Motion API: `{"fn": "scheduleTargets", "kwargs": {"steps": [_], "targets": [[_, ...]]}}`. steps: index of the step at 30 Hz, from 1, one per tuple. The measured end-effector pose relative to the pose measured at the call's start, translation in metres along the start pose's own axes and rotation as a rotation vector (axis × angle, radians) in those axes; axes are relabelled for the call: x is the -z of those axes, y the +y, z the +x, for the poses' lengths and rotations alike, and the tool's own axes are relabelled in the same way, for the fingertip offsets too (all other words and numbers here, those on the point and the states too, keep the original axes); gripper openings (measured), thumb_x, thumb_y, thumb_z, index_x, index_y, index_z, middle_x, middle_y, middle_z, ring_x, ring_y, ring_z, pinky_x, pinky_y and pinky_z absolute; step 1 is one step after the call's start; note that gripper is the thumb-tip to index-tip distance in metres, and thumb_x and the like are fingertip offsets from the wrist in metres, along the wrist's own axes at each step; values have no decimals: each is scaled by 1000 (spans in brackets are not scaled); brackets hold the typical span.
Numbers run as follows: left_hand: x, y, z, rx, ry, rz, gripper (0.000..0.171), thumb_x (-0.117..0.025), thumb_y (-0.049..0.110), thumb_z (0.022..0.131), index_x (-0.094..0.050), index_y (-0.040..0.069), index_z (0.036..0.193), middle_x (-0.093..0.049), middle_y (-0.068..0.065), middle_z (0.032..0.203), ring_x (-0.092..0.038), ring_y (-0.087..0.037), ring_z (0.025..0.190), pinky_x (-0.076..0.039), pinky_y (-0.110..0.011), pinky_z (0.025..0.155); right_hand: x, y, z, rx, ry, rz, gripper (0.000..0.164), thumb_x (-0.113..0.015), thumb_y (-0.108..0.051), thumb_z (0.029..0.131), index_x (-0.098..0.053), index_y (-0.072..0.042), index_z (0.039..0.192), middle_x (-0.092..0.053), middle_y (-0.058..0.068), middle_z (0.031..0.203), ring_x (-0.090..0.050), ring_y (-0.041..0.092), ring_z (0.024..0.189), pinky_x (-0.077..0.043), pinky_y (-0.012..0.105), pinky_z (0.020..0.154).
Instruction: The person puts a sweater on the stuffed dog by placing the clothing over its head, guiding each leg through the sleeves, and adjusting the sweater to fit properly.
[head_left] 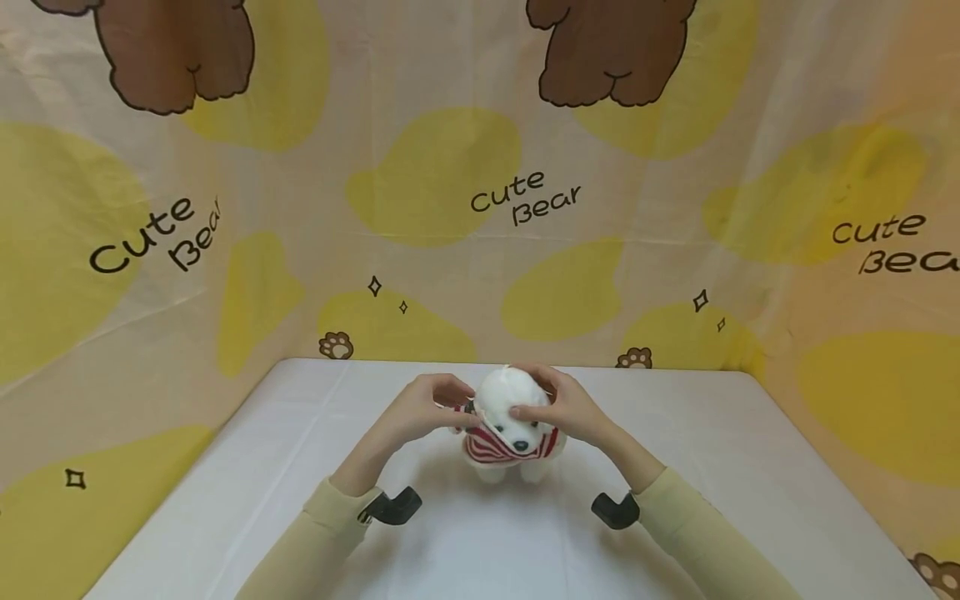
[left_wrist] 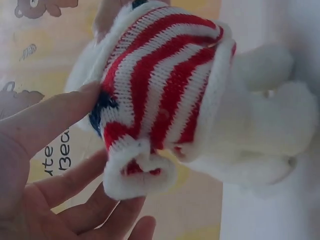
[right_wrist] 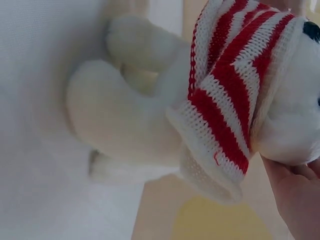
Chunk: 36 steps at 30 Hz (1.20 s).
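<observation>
Upright, the fluffy plush dog (head_left: 512, 427) faces six o'clock, left hand (head_left: 416, 410) pinching its striped knit sweater (left_wrist: 160, 75), right hand (head_left: 576, 408) gripping its head (head_left: 506, 387).

Soft, diffuse light evenly covers the smooth white rectangular table (head_left: 487, 550), with faint, blurred shadows beneath the white plush dog in a red-and-white striped sweater (head_left: 502, 442) and the pale yellow-green fabric sleeves (head_left: 712, 542). The yellow-blotched cream fabric wall (head_left: 420, 271) warms toward orange at right. Both wrist views look hazier; the furry white legs (left_wrist: 270, 120) blur.
</observation>
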<state>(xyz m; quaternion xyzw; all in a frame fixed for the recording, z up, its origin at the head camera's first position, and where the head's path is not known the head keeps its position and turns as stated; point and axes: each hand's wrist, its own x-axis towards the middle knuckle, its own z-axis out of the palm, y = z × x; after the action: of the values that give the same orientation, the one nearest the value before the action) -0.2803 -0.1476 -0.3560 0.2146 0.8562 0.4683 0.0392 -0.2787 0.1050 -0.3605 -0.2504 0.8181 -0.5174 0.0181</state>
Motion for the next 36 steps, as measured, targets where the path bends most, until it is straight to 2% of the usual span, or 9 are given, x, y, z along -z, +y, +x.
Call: {"fn": "scheduleTargets", "kwargs": {"steps": [2,4,9,11,20,27,32,36], "targets": [[1,-3,-2,-1,-6,-12,36,-83,30,70,-69,14,100,-69,-1,94,-64,-15,85,-52,-31,72,0,-11,-3,-3,-3,0,63,-74,-12,80,-47,-6,136,-54,16,133,-54,32,117,-52,42,87],[1,-5,-4,3,-12,-41,30,-81,25,73,-69,12,97,-69,-2,93,-65,-15,83,-52,-31,73,0,-10,-3,-8,-5,9,63,-74,-12,80,-46,-6,137,-54,16,133,-54,31,117,-52,42,88],[-2,-10,-7,8,-6,-92,16,-75,10,76,-67,4,88,-69,-7,81,-65,-15,74,-51,-30,71,-1,12,6,-12,11,42,64,-77,-17,79,-48,-12,136,-54,11,133,-54,29,117,-52,42,87],[-2,-12,-7,12,-7,-91,13,-75,8,77,-67,3,86,-68,-7,78,-64,-15,72,-50,-29,70,-1,13,6,-5,19,45,62,-78,-19,78,-51,-14,134,-56,10,131,-55,28,115,-52,41,87],[0,-20,-6,88,-20,-77,10,-75,5,75,-68,2,81,-71,-7,78,-65,-16,73,-48,-31,72,-2,14,4,25,35,28,63,-80,-20,74,-54,-14,131,-58,9,129,-57,26,112,-52,40,88],[0,-27,-3,170,0,-28,9,-75,4,73,-69,9,75,-71,-2,77,-63,-15,74,-44,-35,76,-2,13,4,28,40,-2,60,-80,-21,74,-56,-14,129,-59,8,127,-58,26,109,-53,40,86],[-3,-33,-1,193,1,-30,8,-75,4,73,-69,7,76,-71,-2,78,-62,-16,76,-43,-36,77,-2,11,3,14,41,6,60,-80,-20,73,-57,-15,128,-60,7,125,-58,24,109,-52,40,86],[-9,-39,1,205,18,4,9,-76,4,70,-69,9,74,-70,0,76,-59,-17,76,-41,-35,73,-2,11,2,15,38,28,59,-79,-19,74,-56,-14,128,-60,8,126,-58,24,110,-51,40,89]]}}
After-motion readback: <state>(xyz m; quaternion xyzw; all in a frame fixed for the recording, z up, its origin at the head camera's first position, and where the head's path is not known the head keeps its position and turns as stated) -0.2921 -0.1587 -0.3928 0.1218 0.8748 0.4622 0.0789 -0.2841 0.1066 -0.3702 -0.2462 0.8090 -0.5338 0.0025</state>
